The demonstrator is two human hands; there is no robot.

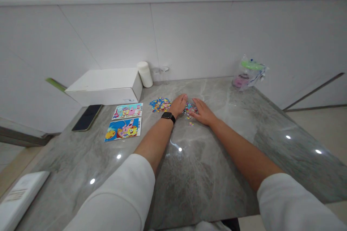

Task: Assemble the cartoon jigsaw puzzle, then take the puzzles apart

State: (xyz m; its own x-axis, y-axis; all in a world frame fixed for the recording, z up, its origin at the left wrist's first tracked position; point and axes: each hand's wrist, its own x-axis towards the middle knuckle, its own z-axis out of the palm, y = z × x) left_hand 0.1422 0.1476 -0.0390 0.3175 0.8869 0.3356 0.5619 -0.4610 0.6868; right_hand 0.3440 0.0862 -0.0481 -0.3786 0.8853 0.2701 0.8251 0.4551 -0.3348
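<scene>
Two heaps of small jigsaw puzzle pieces lie on the grey marbled table. My left hand, with a dark watch on its wrist, rests on edge between the blue-and-yellow heap and the mixed-colour heap. Its fingers are stretched out and it grips nothing I can see. Facing it, my right hand lies along the right side of the mixed-colour heap, fingers extended and thumb spread. A few loose pieces sit just below. The hands partly hide the pieces.
Two cartoon picture cards lie to the left, beside a phone. Behind stand a white box, a white cylinder and two clear glasses. A plastic bag is at back right, a white object at front left.
</scene>
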